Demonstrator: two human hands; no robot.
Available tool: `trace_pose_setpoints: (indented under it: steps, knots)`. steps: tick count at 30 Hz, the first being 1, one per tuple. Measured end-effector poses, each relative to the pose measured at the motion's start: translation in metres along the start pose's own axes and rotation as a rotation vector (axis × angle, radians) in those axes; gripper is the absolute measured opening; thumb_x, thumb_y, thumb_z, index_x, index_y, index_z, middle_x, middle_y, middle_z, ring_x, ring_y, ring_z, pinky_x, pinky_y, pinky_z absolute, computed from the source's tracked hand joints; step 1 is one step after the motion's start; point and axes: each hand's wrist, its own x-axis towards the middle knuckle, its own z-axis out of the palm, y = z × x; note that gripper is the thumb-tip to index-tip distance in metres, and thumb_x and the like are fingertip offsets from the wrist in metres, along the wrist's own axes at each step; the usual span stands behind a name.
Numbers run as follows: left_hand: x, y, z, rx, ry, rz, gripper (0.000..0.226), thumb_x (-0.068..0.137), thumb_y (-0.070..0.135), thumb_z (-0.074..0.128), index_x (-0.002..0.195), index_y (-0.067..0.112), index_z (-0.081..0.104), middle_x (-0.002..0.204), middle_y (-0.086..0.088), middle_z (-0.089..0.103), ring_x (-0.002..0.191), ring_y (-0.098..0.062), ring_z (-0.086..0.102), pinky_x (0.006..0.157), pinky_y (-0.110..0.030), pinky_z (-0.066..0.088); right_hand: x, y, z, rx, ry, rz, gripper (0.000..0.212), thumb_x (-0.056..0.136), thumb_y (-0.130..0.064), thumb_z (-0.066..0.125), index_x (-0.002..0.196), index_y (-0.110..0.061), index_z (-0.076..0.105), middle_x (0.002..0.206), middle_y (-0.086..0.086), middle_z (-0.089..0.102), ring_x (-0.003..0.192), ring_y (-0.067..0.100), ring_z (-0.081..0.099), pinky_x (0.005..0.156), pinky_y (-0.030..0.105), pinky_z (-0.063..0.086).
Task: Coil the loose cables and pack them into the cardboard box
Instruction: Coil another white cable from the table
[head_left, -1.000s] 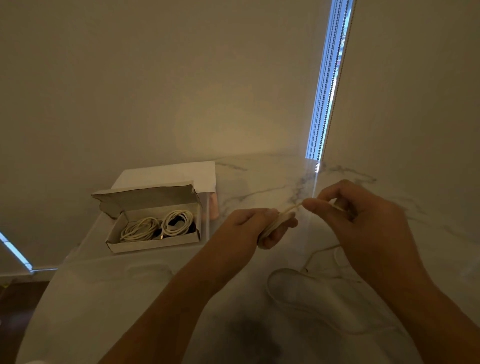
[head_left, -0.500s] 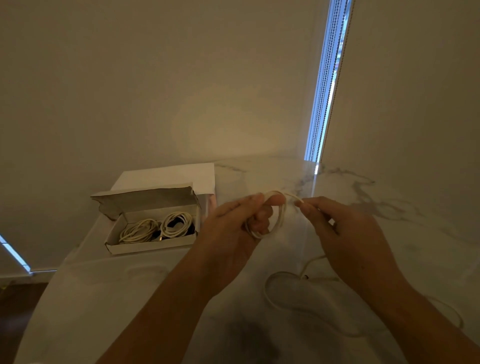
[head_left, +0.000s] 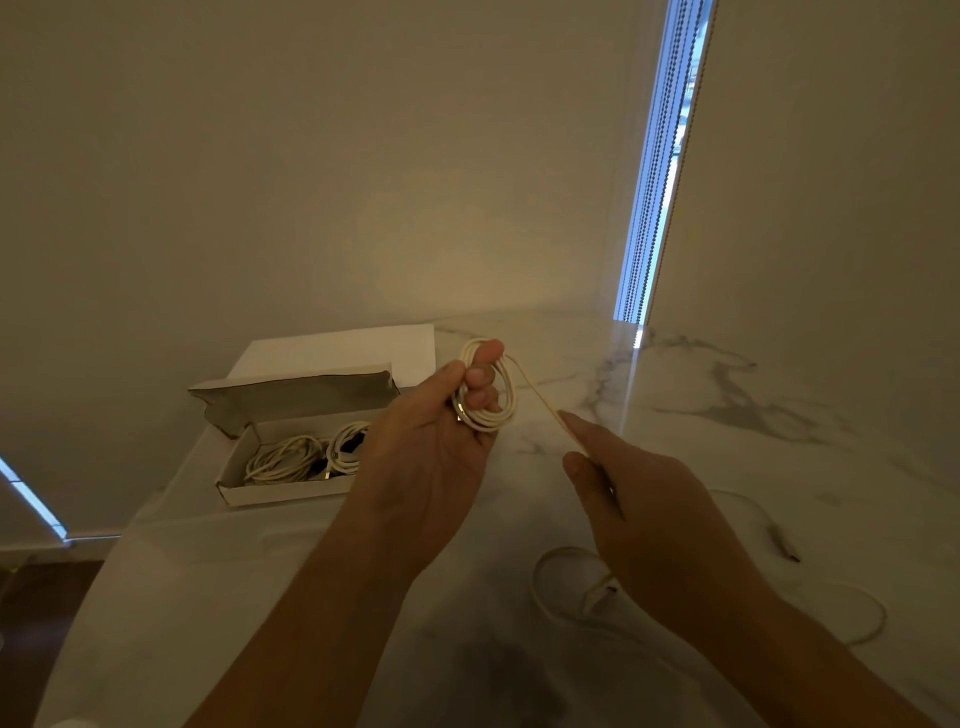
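**A:** Status on the hands?

**B:** My left hand (head_left: 431, 441) is raised over the marble table (head_left: 753, 415), fingers curled round a small coil (head_left: 491, 397) of white cable. Loops wrap around my fingers, thumb on the near side. Firm grip.

**A:** Right?

**B:** My right hand (head_left: 644, 514) sits lower and nearer to me. Forefinger and thumb pinch the straight run of the cable (head_left: 540, 400), which stretches taut up to the coil. Other fingers are curled under; can't see them well.

**A:** Rest of that cable?

**B:** The slack (head_left: 561, 587) lies in a loose loop on the table below my right hand, partly hidden by the wrist. A thin strand arcs out to the right. A dark connector tip (head_left: 784, 543) lies on the marble further right; can't tell which strand it belongs to.

**A:** Box?

**B:** The cardboard box (head_left: 280, 491) is on the table, left of my left hand, lid flap standing open at the back. Two coiled white cables (head_left: 283, 460) lie inside side by side. A white sheet (head_left: 337, 348) lies behind the box. Window blind cords (head_left: 660, 171) hang at the far corner.
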Motion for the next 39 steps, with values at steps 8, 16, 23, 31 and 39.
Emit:
trace_pose_setpoints:
  steps: [8,16,23,31,39]
  knots:
    - [0.002,0.003,-0.008,-0.028,0.086,0.092,0.05,0.093,0.01,0.051,0.138,-0.01,0.042,0.089,-0.007,0.058,0.08,-0.01,0.052,0.077,-0.018,0.051,-0.006,-0.009,0.005,0.031,-0.047,-0.07,0.047,0.101,-0.039,0.037,0.147,-0.041,0.032,0.114,-0.01,0.065,0.092,0.011,0.061,0.082,0.028,0.05]
    - [0.004,-0.006,-0.008,0.126,0.202,0.209,0.024,0.094,-0.001,0.05,0.114,-0.005,0.061,0.101,-0.011,0.061,0.084,-0.014,0.059,0.081,-0.025,0.05,-0.011,-0.017,0.006,0.021,-0.105,-0.089,0.035,0.096,-0.052,0.044,0.125,-0.039,0.058,0.107,-0.018,0.067,0.092,0.004,0.062,0.082,0.019,0.049]
    - [0.005,-0.017,-0.005,0.388,0.294,0.279,0.02,0.097,0.0,0.051,0.107,0.004,0.068,0.097,-0.006,0.067,0.086,-0.011,0.064,0.085,-0.026,0.05,-0.015,-0.022,-0.002,-0.01,-0.145,-0.041,0.033,0.082,-0.07,0.048,0.081,-0.037,0.05,0.058,-0.008,0.056,0.056,0.006,0.055,0.059,0.017,0.047]
    - [0.0,-0.022,-0.015,1.118,0.211,0.262,0.024,0.101,0.023,0.05,0.09,0.022,0.071,0.086,0.005,0.066,0.09,-0.011,0.061,0.09,-0.031,0.048,-0.016,-0.024,-0.008,-0.05,-0.127,-0.197,0.015,0.088,-0.052,0.046,0.092,-0.039,0.052,0.062,-0.014,0.051,0.057,0.004,0.049,0.054,0.013,0.032]
    - [-0.004,-0.025,-0.011,1.328,-0.038,0.075,0.04,0.104,0.025,0.04,0.089,-0.002,0.067,0.074,-0.004,0.061,0.061,0.004,0.053,0.065,-0.01,0.044,-0.005,-0.007,-0.014,-0.049,0.105,-0.15,0.012,0.094,-0.044,0.051,0.087,-0.036,0.056,0.07,-0.017,0.055,0.058,0.001,0.05,0.052,0.018,0.039]
